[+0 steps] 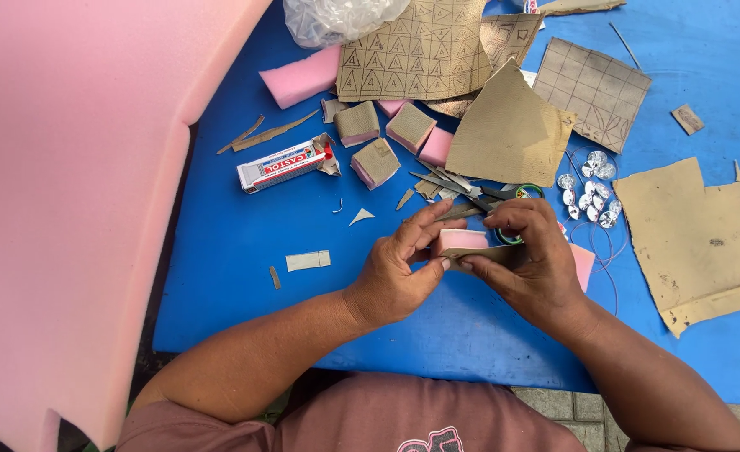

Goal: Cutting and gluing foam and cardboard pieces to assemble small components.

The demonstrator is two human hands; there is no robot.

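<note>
Over the blue table (pixel 244 276), both hands' fingers (pixel 427 224) grasp a pink foam block (pixel 460 241), lying left-right.

Soft matt pink foam block (pixel 460 240), rough tan leather-like sheet (pixel 508 125), smooth blue table (pixel 244 226)

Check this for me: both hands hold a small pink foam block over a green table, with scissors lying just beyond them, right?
Not quite: the table is blue, not green, as the head view shows. Both the left hand and right hand hold the pink foam block, with the scissors just beyond.
</note>
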